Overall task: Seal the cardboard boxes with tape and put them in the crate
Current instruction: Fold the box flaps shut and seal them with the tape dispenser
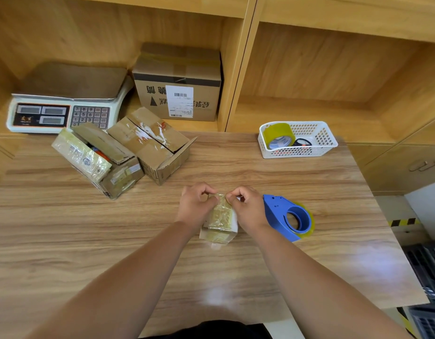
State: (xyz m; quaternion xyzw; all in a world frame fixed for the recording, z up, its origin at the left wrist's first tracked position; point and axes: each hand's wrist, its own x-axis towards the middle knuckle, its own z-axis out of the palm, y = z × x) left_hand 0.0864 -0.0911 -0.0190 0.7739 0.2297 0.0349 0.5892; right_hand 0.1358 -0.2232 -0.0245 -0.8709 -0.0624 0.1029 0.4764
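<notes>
The small box (220, 217) sits near the middle of the table (333, 192), already wrapped in shiny yellowish tape. Its long axis runs straight away from the person, with one short end facing them. Both forearms reach in from the near edge and meet over it. The left hand (195, 204) lies along the box's left side and the right hand (248, 207) along its right. The knuckles are up and the fingers curled, with thumbs and fingertips pinching the taped far end almost together. Just right of the right hand, a blue dispenser (285, 216) lies flat on the table. Further back on the left, two bigger boxes (128, 152) stand side by side, the left one with its flaps open. A white basket (326, 138) holding a tape roll (278, 135) stands back right. A scale (59, 106) sits on the shelf behind, and dark crates (426, 270) show at the right edge.
</notes>
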